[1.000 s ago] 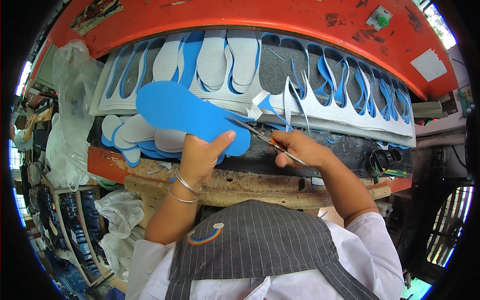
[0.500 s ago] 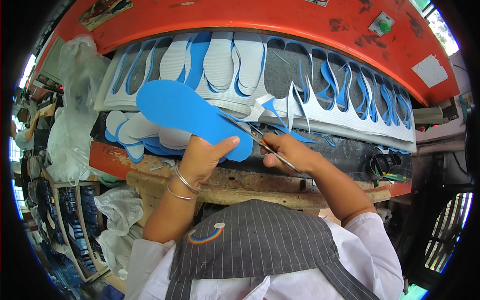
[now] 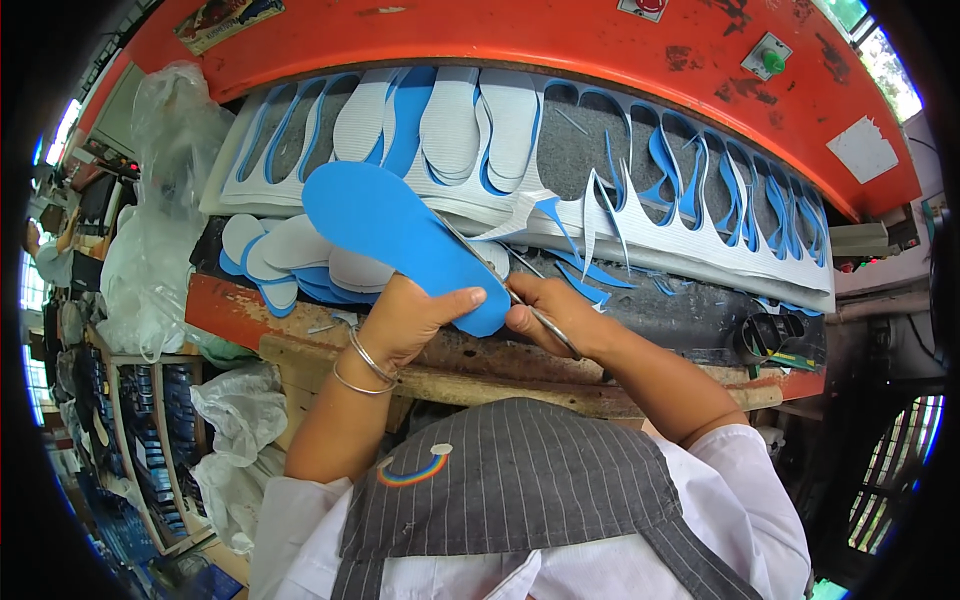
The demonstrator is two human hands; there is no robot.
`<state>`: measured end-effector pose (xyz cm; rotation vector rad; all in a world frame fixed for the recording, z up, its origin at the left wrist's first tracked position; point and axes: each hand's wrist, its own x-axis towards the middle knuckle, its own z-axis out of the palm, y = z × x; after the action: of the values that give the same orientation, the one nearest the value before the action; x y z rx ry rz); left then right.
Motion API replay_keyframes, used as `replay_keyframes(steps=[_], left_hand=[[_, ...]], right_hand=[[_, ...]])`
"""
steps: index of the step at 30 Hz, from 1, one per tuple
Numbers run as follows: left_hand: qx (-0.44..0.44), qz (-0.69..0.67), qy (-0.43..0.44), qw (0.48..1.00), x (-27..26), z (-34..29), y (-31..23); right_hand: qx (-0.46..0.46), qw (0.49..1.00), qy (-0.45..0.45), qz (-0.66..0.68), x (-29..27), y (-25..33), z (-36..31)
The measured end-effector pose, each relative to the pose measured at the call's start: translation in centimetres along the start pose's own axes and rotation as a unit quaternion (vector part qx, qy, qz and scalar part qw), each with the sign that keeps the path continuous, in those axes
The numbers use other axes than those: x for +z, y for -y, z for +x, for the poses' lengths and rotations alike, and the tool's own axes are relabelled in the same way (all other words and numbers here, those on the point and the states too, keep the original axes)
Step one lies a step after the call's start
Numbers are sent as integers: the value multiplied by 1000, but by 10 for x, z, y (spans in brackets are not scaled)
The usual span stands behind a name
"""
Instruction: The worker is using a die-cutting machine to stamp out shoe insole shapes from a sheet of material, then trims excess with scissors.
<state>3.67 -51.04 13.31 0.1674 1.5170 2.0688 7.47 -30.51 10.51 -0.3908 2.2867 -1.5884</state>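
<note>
A blue shoe insole (image 3: 385,220) is held by its narrower end in my left hand (image 3: 408,318), with the thumb flat on the blue face and the fingers hidden underneath. My right hand (image 3: 555,312) is closed around a pair of metal scissors (image 3: 548,326). The blades stand apart: one lies along the insole's right edge, the other points away over the bench. Just beyond the blades, a stack of white ribbed sheets (image 3: 735,262) with blue undersides shows insole-shaped cutouts. Several cut insoles (image 3: 285,248) lie piled left of my left hand.
Blue offcut strips (image 3: 585,290) lie on the dark bench surface right of the scissors. A black strap-like object (image 3: 765,335) sits at the right end. Behind rises an orange machine panel (image 3: 560,40) with a green button (image 3: 772,60). Clear plastic bags (image 3: 165,200) hang at left.
The insole has shifted slightly right and tilted more steeply. My right hand has moved closer to its lower end, and the scissor blades have spread wider. A blue sliver now lies on the bench.
</note>
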Motion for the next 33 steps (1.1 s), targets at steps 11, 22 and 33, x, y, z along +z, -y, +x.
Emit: replay_keyframes(steps=[11, 22, 33], left_hand=[[-22, 35, 58, 997, 4, 13, 24], [-80, -271, -20, 959, -19, 30, 39], [47, -287, -172, 941, -16, 42, 32]], right_hand=[[9, 993, -105, 53, 11, -18, 4], [47, 956, -144, -250, -223, 140, -74], [-113, 627, -622, -456, -499, 229, -58]])
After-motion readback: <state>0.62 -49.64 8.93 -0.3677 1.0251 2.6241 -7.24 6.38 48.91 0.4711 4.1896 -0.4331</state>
